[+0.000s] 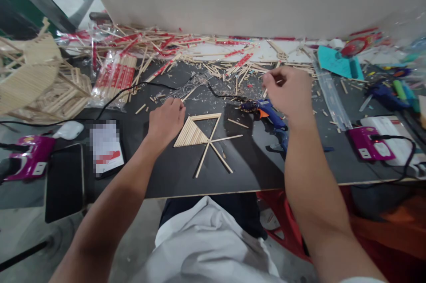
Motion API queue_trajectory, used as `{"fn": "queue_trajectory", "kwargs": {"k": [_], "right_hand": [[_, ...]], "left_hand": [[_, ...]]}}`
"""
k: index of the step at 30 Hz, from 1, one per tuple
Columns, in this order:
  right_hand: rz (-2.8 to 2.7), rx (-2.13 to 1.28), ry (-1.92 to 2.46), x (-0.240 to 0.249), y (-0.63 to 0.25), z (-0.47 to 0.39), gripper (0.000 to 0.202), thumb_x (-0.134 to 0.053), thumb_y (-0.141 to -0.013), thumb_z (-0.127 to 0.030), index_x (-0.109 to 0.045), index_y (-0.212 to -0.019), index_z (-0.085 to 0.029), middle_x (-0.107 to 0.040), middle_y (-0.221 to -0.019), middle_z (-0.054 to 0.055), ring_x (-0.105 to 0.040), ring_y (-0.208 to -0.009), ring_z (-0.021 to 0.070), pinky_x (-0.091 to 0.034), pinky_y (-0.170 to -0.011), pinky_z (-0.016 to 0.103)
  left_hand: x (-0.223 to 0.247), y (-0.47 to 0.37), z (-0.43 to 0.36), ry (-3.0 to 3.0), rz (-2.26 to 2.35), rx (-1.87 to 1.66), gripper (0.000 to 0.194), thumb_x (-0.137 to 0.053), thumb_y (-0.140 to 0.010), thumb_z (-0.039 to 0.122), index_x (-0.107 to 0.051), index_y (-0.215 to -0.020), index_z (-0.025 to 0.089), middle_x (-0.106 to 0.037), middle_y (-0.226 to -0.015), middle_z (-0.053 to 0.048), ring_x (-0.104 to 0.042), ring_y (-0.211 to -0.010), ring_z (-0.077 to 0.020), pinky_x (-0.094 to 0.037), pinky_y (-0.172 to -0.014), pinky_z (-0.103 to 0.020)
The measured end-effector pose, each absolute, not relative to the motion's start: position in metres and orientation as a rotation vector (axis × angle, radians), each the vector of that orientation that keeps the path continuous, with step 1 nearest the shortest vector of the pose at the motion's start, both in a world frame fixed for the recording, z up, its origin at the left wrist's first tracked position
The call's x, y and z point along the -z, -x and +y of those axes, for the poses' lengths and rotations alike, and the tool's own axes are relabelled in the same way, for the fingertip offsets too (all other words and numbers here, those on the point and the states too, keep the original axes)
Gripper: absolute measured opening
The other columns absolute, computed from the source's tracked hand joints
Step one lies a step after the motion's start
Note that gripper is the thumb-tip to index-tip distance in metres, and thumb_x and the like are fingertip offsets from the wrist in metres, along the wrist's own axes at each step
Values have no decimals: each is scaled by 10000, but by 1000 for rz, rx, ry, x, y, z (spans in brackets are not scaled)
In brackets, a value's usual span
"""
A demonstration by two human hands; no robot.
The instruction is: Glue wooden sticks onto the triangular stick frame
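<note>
A flat frame of bamboo sticks (209, 140) lies on the dark table, its spokes meeting at one point. Close-set sticks fill one wedge of it. My left hand (166, 121) rests at the frame's upper left with fingers curled; what they hold, if anything, is hidden. A thin stick (189, 94) lies just beyond those fingertips. My right hand (289, 92) is raised over the right side, thumb and fingers pinched together. A small pale piece shows under its fingertips, but I cannot tell whether it is held. Below that hand lies a blue glue gun (271, 112) with an orange trigger.
Cut sticks and scraps (213, 70) litter the back. Red-wrapped stick bundles (115, 74) and a stick-built model (43, 79) stand left. Phones (65, 183), a white earbud case (69, 130) and purple power sockets (371, 143) flank the work. Black cables cross the table.
</note>
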State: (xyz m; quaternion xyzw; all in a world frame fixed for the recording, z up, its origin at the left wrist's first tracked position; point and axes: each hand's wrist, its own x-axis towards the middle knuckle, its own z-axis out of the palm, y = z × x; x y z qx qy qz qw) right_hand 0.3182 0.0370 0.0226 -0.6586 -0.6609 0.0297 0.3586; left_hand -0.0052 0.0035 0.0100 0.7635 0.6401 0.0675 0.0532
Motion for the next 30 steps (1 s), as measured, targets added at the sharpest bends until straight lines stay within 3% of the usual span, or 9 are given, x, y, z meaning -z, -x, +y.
{"fn": "queue_trajectory", "kwargs": {"k": [6, 10, 14, 17, 20, 23, 27, 30], "right_hand": [[-2062, -131, 1696, 13, -333, 133, 73, -719, -807, -246, -769, -769, -209, -639, -621, 37, -651, -727, 243, -536, -829, 476], [-2297, -90, 1586, 32, -329, 161, 132, -758, -777, -252, -707, -657, -233, -616, -614, 22, -641, -768, 230, -514, -837, 455], [-2436, -45, 1564, 30, -328, 159, 267, -748, -800, -225, -600, -578, -206, -630, -680, 26, -635, -768, 196, -482, -763, 376], [-2466, -65, 1509, 16, -330, 151, 267, -715, -868, -274, -595, -644, -195, -693, -830, 42, -641, -804, 158, -461, -742, 332], [-2312, -78, 1511, -7, -333, 142, 201, -683, -901, -347, -637, -779, -193, -722, -977, 102, -643, -797, 107, -466, -751, 317], [-1861, -180, 1548, -34, -332, 125, 142, -682, -889, -326, -595, -870, -215, -742, -918, 117, -657, -728, 75, -488, -690, 282], [-1427, -415, 1346, -53, -321, 85, 143, -643, -934, -267, -501, -917, -251, -771, -974, 145, -726, -761, 98, -529, -664, 266], [-1316, -528, 1202, -49, -303, 53, 210, -722, -910, -336, -533, -966, -264, -778, -1012, 113, -756, -841, 137, -570, -725, 291]], "left_hand": [[-4, 8, 7, -2298, 1829, -172, 256, -462, -1016, 315, -671, -1088, 187, -732, -1089, -127, -703, -945, -302, -505, -754, -377], [0, 8, 8, -2312, 1763, -158, 265, -454, -1020, 318, -676, -1094, 194, -733, -1095, -118, -695, -943, -295, -501, -744, -372], [3, 9, 10, -2340, 1697, -149, 293, -424, -1033, 331, -668, -1107, 188, -724, -1113, -119, -686, -955, -293, -483, -729, -360], [3, 9, 10, -2351, 1643, -141, 304, -405, -1038, 326, -666, -1102, 181, -721, -1126, -119, -677, -963, -284, -471, -723, -349], [1, 9, 9, -2359, 1609, -144, 304, -405, -1038, 321, -670, -1095, 184, -717, -1138, -115, -670, -966, -273, -470, -726, -339], [-1, 8, 9, -2370, 1593, -144, 332, -381, -1050, 330, -675, -1119, 191, -713, -1139, -110, -671, -979, -269, -475, -740, -332], [-2, 7, 6, -2375, 1554, -204, 324, -401, -1047, 337, -679, -1134, 194, -703, -1140, -101, -668, -1011, -267, -479, -770, -329], [-3, 6, 4, -2393, 1502, -376, 311, -414, -1043, 333, -675, -1132, 189, -697, -1123, -96, -664, -1002, -242, -484, -792, -316]]}}
